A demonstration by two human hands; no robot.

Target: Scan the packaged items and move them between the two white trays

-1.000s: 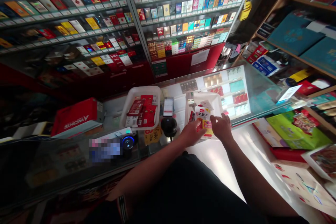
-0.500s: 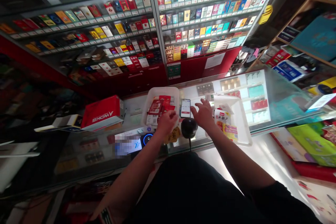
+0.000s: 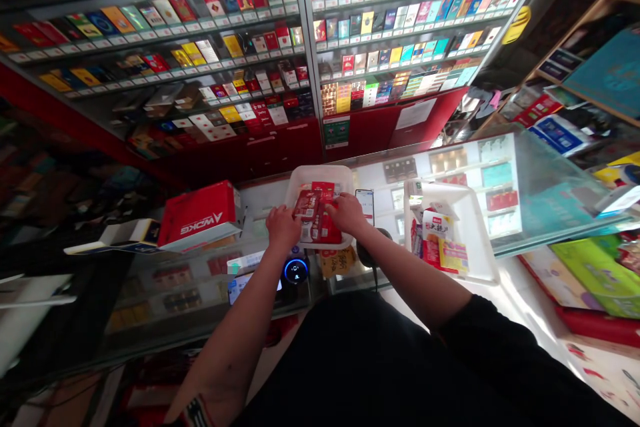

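Note:
A white plastic bin on the glass counter holds several red snack packets. My left hand is at the bin's left rim with its fingers curled over the edge, close to a packet. From the right, my right hand reaches over the rim and closes its fingers on a red packet; the fingertips are partly hidden. Just right of the bin lies a phone with a lit screen. Beneath my right forearm, a black scanner-like device is mostly covered.
To the right, a second white bin contains several packets. A red box sits at the left, near a payment device with a glowing blue ring. Yellow packets lie before the first bin. Shelves of cigarette packs stand behind.
My right hand has moved left from beside the phone into the packet bin. My left hand has shifted from the bin's right side to its left rim. The view has shifted slightly.

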